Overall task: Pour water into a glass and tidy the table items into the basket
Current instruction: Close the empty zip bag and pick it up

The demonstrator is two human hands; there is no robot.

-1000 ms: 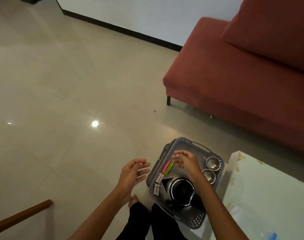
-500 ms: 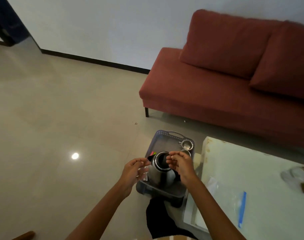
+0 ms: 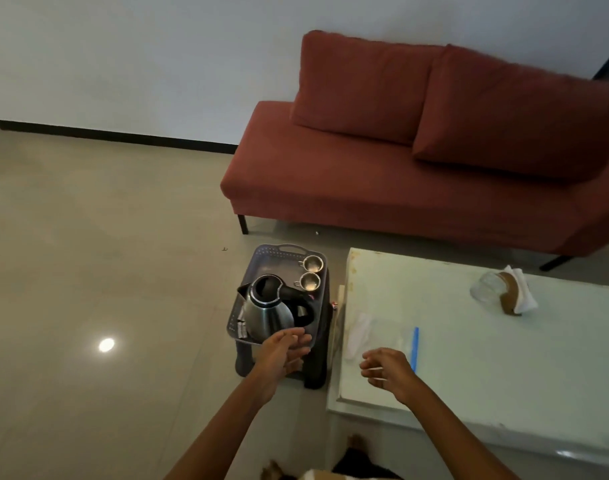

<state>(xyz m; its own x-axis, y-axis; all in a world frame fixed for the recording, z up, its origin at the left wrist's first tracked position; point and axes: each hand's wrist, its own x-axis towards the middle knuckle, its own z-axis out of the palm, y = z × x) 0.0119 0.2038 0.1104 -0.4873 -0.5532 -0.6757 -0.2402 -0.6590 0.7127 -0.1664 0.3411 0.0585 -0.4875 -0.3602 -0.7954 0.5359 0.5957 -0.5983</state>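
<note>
1. Spreading its fingers loosely, the left hand (image 3: 285, 348) is holding nothing and is hovering at the near rim of the basket (image 3: 278, 250); whether it is touching that rim is not showing.
2. The right hand (image 3: 386, 370) is hanging to the right of the basket, over the table (image 3: 503, 375), with its fingers curling inward. Something thin and pale may be lying between them, but I cannot tell whether it is gripping anything.
3. The zip bag (image 3: 386, 336) is lying flat just beyond the right hand, right of the basket, with its blue strip (image 3: 414, 348) running away from the person. The right hand is sitting much nearer, so that pick-up is probably falling to it.
4. The basket is carrying the kettle (image 3: 268, 308), two metal cups (image 3: 310, 281) at its far right corner, and small wrapped pieces (image 3: 240, 325) along its left wall.
5. A clear bundle (image 3: 500, 289) is lying well right of the basket.
</note>
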